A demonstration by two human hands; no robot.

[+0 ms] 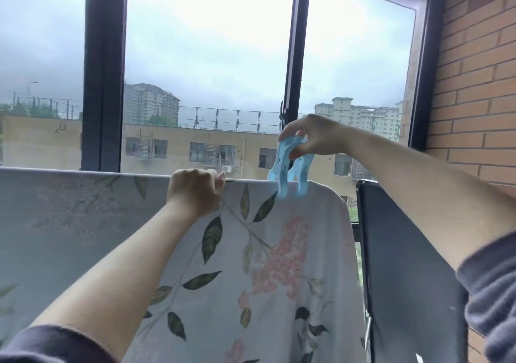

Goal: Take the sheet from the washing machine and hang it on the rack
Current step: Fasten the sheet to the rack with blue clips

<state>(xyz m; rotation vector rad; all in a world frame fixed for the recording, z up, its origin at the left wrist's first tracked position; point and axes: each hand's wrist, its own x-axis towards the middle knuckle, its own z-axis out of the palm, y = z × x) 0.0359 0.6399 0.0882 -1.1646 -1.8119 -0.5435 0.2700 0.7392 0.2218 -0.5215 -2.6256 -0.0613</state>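
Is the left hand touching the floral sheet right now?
Touching. The head view shows the left hand gripping the floral sheet at its top edge.

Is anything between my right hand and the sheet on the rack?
Only the blue peg that the right hand pinches; it straddles the top edge of the sheet. The left hand grips that edge to its left.

No writing, number or sign can be read. The sheet [279,251] under the left hand [195,192] bears only printed leaves and pink blossoms.

The person wears soft, dark greyish-blue long sleeves [494,293].
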